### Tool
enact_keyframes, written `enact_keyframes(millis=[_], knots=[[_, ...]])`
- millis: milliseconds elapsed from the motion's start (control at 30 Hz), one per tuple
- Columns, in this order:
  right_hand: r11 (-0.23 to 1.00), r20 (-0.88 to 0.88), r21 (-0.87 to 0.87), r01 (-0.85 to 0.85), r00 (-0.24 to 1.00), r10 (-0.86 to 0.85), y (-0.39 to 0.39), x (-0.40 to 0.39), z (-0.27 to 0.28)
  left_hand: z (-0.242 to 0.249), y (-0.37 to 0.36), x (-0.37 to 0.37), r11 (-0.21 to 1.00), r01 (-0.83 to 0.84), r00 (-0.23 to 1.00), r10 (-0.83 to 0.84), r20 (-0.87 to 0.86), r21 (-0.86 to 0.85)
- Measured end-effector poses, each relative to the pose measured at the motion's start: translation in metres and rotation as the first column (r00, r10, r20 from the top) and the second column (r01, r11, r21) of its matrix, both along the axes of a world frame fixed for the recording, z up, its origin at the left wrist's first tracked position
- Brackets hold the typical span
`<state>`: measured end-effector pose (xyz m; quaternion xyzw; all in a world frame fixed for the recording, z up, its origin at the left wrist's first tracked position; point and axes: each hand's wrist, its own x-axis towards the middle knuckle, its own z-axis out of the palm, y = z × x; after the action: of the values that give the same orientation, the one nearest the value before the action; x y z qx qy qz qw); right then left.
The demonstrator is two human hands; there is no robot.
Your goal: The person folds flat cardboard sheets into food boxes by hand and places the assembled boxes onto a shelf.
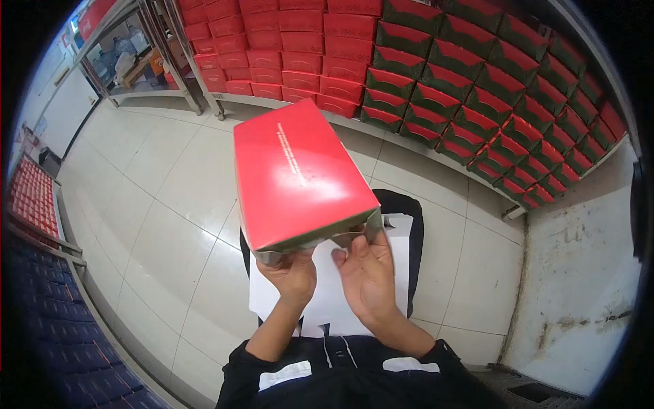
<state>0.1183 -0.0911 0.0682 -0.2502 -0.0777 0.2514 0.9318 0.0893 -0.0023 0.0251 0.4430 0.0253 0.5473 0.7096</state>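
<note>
A red cardboard box (300,170) with dark green edges is held up in front of me, tilted, its glossy top bearing a line of small pale print. My left hand (291,274) grips its near left corner from below, the fingertips partly hidden under the box. At the near right corner my right hand (368,276) has its thumb and fingers closed on the loose flap edge. The near end of the box shows uneven flaps between the two hands. Beneath them, white sheet material (327,293) with cut edges lies across my lap.
Stacked red boxes (300,51) and red-and-green boxes (470,102) fill a rack ahead. Dark blue boxes (68,327) and small red packs (34,198) stand at the left. A metal shelf (143,88) holds bags and cartons. A stained white panel (579,273) is on the right.
</note>
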Motion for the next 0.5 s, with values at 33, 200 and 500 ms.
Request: enact_keyframes(millis=[33,200,500], knots=[[1.0,-0.002,0.001,0.0,1.0,0.0,0.0,0.002,-0.003,0.0,0.001,-0.002,1.0,0.0,1.0,0.0,-0.002,0.001],[0.976,0.183,-0.17,0.136,0.978,-0.104,0.004,-0.003,-0.003,-0.001,0.004,0.0,0.98,-0.132,0.987,0.116,-0.113,-0.149],[0.994,0.301,-0.107,0.039,0.954,-0.006,0.015,0.001,-0.021,0.005,-0.012,-0.014,0.958,0.127,0.927,-0.206,-0.314,-0.256]])
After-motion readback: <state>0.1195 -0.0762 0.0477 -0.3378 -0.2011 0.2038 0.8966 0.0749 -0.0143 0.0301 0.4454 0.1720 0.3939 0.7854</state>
